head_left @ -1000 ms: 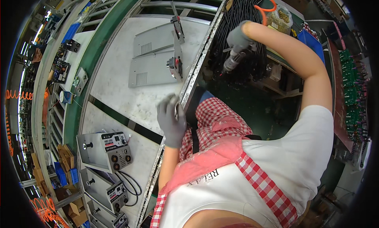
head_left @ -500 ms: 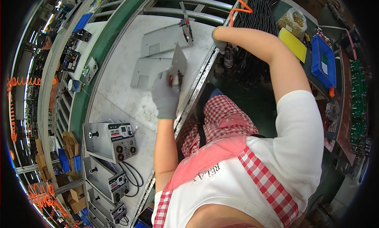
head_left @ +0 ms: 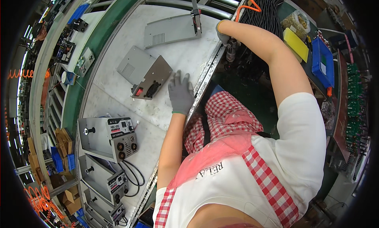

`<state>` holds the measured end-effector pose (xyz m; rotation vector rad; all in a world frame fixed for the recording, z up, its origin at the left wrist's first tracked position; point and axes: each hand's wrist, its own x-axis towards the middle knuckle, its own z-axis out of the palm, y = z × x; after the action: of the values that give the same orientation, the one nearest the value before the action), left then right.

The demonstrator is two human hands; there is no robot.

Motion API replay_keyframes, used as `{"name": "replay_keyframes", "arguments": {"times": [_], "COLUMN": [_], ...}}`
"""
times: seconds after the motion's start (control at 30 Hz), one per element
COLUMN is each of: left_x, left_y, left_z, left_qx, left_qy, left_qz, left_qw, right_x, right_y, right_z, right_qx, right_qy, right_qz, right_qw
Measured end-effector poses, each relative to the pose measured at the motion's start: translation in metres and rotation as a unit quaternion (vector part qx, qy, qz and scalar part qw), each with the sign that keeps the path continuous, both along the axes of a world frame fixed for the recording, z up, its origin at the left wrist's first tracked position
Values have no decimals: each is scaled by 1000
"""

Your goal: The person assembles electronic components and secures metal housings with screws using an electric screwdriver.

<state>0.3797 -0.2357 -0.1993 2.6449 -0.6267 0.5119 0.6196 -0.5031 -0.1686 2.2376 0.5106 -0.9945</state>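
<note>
My left hand, in a grey glove, lies on the white worktop with fingers spread and holds nothing. Just left of its fingertips stands a bent grey sheet-metal panel, one flange raised; a red switch and a round black fitting sit on that flange. My right hand, also gloved, is at the worktop's far right edge, closed around a power screwdriver; its fingers are partly hidden. Farther back lies a second bent grey panel with vent slots and its own upright flange.
Several welding-machine housings with black cables line the near left of the worktop. Roller bars border its far end. A bundle of black cables, a bag of small screws and a blue bin are on the right.
The nearer panel has shifted left toward me and turned, its switch flange now facing me. My left hand has let go of it and moved right. My right hand stays at the screwdriver.
</note>
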Motion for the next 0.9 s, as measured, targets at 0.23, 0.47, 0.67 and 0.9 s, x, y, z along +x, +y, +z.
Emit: {"name": "replay_keyframes", "arguments": {"times": [0.23, 0.47, 0.67, 0.9], "left_x": [6, 11, 2, 8], "left_y": [13, -3, 22, 11], "left_z": [-8, -3, -9, -14], "left_qx": [0, -13, -28, -52], "left_qy": [42, 29, 37, 11], "left_qz": [57, 24, 35, -10], "left_qw": [997, 999, 998, 999], "right_x": [-45, -61, -140, -351], "right_y": [-2, 8, 76, 28], "right_z": [-40, -39, 33, 19], "right_qx": [34, -15, 237, 426], "right_qy": [-143, -133, -213, -108], "right_qz": [-70, -132, 71, -98], "right_qw": [987, 982, 945, 893]}}
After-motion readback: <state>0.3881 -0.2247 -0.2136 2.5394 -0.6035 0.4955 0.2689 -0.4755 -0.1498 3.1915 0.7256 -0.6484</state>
